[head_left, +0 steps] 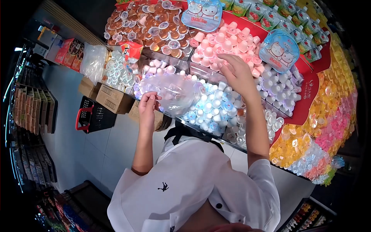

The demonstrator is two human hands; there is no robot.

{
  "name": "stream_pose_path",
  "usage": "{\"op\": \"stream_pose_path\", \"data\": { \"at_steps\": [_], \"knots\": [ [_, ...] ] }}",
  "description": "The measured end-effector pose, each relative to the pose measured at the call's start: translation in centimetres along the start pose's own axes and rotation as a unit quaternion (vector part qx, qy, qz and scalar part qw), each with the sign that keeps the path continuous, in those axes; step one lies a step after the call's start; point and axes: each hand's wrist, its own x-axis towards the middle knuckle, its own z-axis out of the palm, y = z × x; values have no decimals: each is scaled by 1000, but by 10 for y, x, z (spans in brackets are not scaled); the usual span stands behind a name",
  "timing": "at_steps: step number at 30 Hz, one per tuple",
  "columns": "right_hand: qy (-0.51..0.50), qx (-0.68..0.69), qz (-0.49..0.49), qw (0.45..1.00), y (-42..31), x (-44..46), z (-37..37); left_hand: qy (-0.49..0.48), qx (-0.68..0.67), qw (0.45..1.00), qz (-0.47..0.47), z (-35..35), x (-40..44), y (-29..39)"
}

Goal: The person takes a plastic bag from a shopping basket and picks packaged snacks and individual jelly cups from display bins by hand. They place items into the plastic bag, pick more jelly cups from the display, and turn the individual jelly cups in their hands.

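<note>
My left hand (148, 103) is closed on the edge of a clear plastic bag (172, 92), which spreads out over purple and blue jelly cups. My right hand (236, 73) reaches over the display with its fingers apart and nothing visible in it. Under and beside its fingertips lie pink jelly cups (222, 44). Blue and white cups (212, 106) fill the compartment between my two arms. Pale purple cups (278, 87) lie to the right of my right wrist.
Brown cups (154, 25) fill the back left compartment. Two blue cat pouches (203, 14) stand among the bins. Yellow cups (293, 141) curve round the right side. A black basket (98, 116) with a red handle and cardboard boxes (110, 98) are at the lower left.
</note>
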Motion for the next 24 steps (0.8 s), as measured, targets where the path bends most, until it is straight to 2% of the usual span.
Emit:
{"op": "stream_pose_path", "data": {
  "at_steps": [2,5,6,9,11,12,14,15,18,19,23,24],
  "knots": [
    [-76,50,21,996,-19,-15,14,-16,3,1000,8,-20,1,-8],
    [-212,155,54,963,-42,-29,39,-42,100,994,9,-26,4,-7],
    [-221,177,46,958,-50,-31,53,-82,108,990,47,-32,12,-20],
    [-256,189,45,947,-58,-32,99,-135,250,957,55,-34,30,-17],
    [-263,189,66,944,-54,-32,135,-180,356,905,145,-36,50,-18],
    [-254,169,57,951,-54,-32,150,-200,397,876,186,-38,61,-21],
    [-238,126,38,962,-52,-31,178,-234,427,851,199,-37,79,-22],
    [-222,145,25,964,-49,-25,192,-251,440,837,205,-38,88,-24],
    [-169,16,95,981,-29,-23,229,-281,457,807,245,-43,116,-40],
    [-160,-19,139,977,-23,-21,239,-311,508,777,203,-43,124,-39],
    [-161,-175,212,948,-10,-20,266,-349,471,764,271,-47,148,-69],
    [-165,-195,243,936,-9,-18,273,-366,477,758,252,-46,150,-66]
  ]
}}
